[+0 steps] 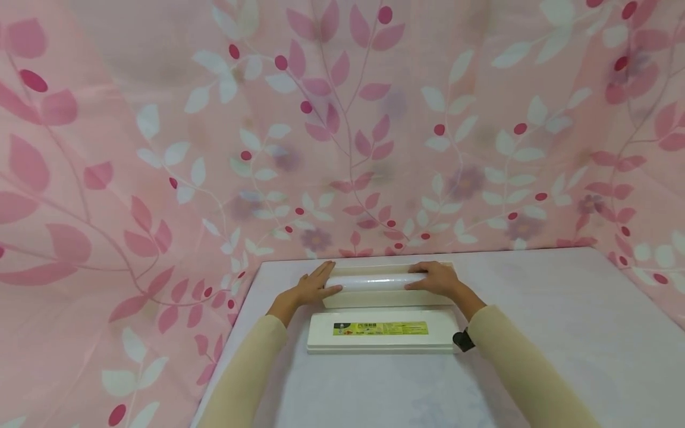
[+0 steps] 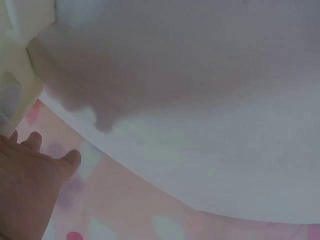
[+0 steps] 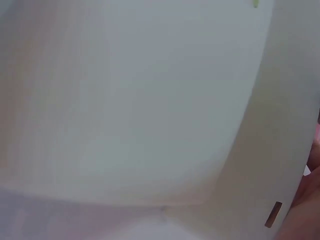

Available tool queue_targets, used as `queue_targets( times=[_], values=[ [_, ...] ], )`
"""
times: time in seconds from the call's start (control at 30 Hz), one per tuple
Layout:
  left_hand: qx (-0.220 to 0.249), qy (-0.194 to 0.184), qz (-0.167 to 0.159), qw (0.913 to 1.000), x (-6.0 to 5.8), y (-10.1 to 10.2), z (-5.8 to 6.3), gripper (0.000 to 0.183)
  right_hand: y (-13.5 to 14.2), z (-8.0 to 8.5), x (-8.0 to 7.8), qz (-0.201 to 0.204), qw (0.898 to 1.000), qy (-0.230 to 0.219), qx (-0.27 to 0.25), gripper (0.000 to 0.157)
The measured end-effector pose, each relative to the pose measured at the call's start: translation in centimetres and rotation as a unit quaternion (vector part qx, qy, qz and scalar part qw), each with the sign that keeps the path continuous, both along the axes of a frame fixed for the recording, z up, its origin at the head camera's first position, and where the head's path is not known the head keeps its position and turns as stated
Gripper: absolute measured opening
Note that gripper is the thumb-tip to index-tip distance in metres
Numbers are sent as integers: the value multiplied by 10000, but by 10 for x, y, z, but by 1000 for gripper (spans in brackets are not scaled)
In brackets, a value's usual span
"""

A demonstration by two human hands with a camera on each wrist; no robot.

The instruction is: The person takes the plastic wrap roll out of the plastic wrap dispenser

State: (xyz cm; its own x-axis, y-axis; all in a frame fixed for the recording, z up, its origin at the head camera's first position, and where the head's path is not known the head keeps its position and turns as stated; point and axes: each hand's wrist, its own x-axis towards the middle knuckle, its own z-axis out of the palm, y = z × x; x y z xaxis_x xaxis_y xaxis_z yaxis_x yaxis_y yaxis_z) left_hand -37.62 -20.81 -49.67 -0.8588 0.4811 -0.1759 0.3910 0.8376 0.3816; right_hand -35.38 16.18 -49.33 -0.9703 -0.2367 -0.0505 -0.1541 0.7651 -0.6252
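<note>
A white roll of cling film (image 1: pixel 374 282) lies along a long, open cream box base (image 1: pixel 385 299). At its left end is my left hand (image 1: pixel 314 286), fingers extended and thumb spread toward the roll's front. In the left wrist view, the left hand (image 2: pixel 30 180) shows splayed fingers beside the box's end. My right hand (image 1: pixel 437 279) grips the roll's right end, fingers behind and thumb in front. Only part of the right hand (image 3: pixel 302 212) shows in the right wrist view, behind the pale box wall. In front lies a white box lid (image 1: pixel 374 343) with a yellow-green label (image 1: pixel 380 329).
A pale cloth covers the table (image 1: pixel 562 333). Pink leaf-patterned fabric (image 1: pixel 342 119) hangs behind and beside it. A small black object (image 1: pixel 463 340) sits at the lid's right end, close to the right sleeve (image 1: pixel 514 356).
</note>
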Motion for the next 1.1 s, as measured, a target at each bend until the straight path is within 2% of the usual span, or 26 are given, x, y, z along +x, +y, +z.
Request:
queue_targets(
  times=[0.13, 0.27, 0.43, 0.67, 1.1],
  values=[
    [-61, 133, 30, 9999, -7, 0, -9, 94, 0, 2, -1, -144, 9997, -195, 100, 63],
    [70, 186, -3, 9998, -12, -2, -13, 96, -3, 4, -3, -271, 9993, -74, 255, 61],
    [45, 105, -1, 9999, -7, 1, -9, 94, -3, 1, -2, -301, 9986, -53, 439, 61],
    [127, 40, 35, 9999, 1, 2, -5, 94, -4, 3, -1, -139, 9971, -235, 708, 70],
    [390, 16, 73, 9992, -1, 0, -9, 91, -7, 4, 0, 14, 9964, -206, 825, 70]
  ],
)
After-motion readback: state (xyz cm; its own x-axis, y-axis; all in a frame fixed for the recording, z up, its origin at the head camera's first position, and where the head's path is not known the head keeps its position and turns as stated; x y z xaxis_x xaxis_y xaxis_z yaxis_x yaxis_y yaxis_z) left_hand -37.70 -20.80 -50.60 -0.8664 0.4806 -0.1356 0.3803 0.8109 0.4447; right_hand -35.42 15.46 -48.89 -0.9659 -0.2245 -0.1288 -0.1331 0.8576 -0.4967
